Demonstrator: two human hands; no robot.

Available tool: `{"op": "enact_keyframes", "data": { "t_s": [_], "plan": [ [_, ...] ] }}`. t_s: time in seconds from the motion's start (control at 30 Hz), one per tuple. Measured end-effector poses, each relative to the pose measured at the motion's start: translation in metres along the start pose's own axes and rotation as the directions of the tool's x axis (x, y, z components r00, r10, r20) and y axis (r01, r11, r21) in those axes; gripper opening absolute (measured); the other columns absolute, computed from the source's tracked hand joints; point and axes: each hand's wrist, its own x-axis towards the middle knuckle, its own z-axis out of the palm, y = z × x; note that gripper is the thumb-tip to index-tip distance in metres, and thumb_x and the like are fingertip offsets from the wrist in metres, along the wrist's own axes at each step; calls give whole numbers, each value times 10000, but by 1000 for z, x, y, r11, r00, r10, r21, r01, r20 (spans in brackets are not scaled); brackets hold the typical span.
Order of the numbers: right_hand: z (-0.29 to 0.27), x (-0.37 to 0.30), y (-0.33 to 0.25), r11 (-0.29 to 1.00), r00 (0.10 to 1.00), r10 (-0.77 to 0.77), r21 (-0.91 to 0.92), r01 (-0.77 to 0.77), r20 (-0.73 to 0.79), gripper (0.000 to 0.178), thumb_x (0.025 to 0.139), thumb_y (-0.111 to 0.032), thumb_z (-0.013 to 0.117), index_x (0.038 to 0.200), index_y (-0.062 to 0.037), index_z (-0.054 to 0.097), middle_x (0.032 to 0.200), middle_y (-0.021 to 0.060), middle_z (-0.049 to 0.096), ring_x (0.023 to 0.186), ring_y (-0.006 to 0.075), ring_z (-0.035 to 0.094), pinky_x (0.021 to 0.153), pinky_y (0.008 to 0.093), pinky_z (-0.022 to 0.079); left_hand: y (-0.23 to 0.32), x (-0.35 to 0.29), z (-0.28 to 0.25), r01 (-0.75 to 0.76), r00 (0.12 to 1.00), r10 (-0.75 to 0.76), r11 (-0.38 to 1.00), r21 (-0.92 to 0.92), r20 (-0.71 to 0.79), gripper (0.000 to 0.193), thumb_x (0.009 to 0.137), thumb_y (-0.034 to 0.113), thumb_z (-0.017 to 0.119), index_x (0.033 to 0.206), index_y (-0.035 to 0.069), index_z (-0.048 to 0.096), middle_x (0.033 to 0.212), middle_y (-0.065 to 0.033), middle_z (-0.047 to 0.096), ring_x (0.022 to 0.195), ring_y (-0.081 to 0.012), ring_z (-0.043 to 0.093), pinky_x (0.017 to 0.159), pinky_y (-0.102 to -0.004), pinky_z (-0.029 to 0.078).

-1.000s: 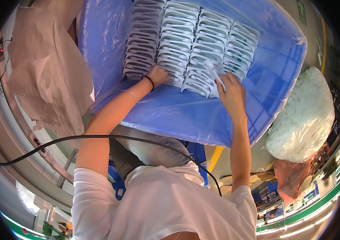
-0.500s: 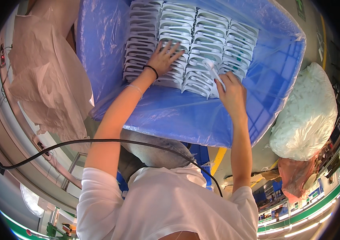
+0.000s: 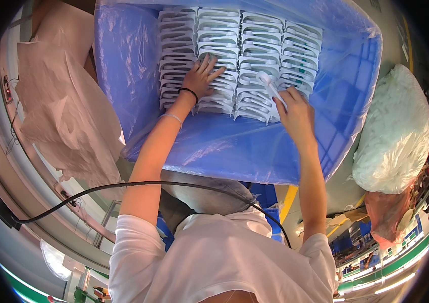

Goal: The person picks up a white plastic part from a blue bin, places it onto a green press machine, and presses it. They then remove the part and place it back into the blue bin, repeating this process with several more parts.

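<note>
My left hand (image 3: 200, 80) lies with spread fingers on the stacked white plastic parts (image 3: 218, 31), over the second column from the left. The parts are thin, curved and handle-like, packed in several columns inside a blue bin (image 3: 363, 76) lined with clear plastic film. My right hand (image 3: 296, 113) is closed around the lower end of a white plastic handle-shaped piece (image 3: 266, 81). Its rounded end points up and left, over the third column. Whether this piece touches the parts under it, I cannot tell. My right fingers hide its lower end.
Brown paper (image 3: 65, 106) hangs left of the bin, beside a long pale bench edge (image 3: 38, 194). A black cable (image 3: 139, 184) crosses over my left forearm. On the right stands a stuffed translucent white bag (image 3: 396, 136), with a reddish bag (image 3: 388, 217) below it.
The view has shifted slightly. My left hand has slid a little left on the parts, its fingers still spread. The right hand keeps its piece in nearly the same place.
</note>
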Motion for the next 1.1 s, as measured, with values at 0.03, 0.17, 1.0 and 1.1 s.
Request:
{"op": "enact_keyframes", "data": {
  "t_s": [0.03, 0.17, 1.0, 1.1],
  "plan": [
    [1, 1, 0, 1000, 1000, -1, 13, 1, 2, 119, 843, -141, 661, 909, -44, 644, 884, 84, 595, 778, 325, 601, 650, 406, 484, 1, -1, 2, 11, 999, -13, 999, 46, 47, 883, 694, 428, 762, 1453, 262, 344, 1506, -110, 319, 1385, -316, 303, 1097, -459, 285],
    [-1, -2, 4, 1000, 999, 12, 20, -12, -33, 118, 846, -140, 661, 907, -42, 639, 886, 84, 594, 783, 325, 602, 651, 404, 484, 20, 9, -22, -9, 998, 8, 1000, 6, 66, 758, 748, 437, 729, 1400, 202, 424, 1471, -116, 349, 1342, -293, 347, 1093, -446, 282],
    [0, -4, 7, 999, 999, 12, 34, -11, -45, 112, 848, -161, 649, 891, -62, 616, 869, 66, 561, 775, 288, 614, 632, 409, 506, 16, 54, 0, -318, 930, 332, 942, 109, -156, 141, 840, 190, 567, 902, 92, 648, 990, -1, 560, 948, -192, 549, 758, -346, 469],
    [5, -8, 1, 1000, 1000, -12, 4, 12, 1, 103, 851, -162, 644, 881, -67, 619, 877, 65, 562, 788, 278, 615, 630, 399, 511, 19, 50, 5, -239, 953, 258, 963, 125, -161, 148, 833, 174, 568, 918, 85, 649, 1034, -18, 570, 984, -193, 549, 796, -355, 471]
  ]
}}
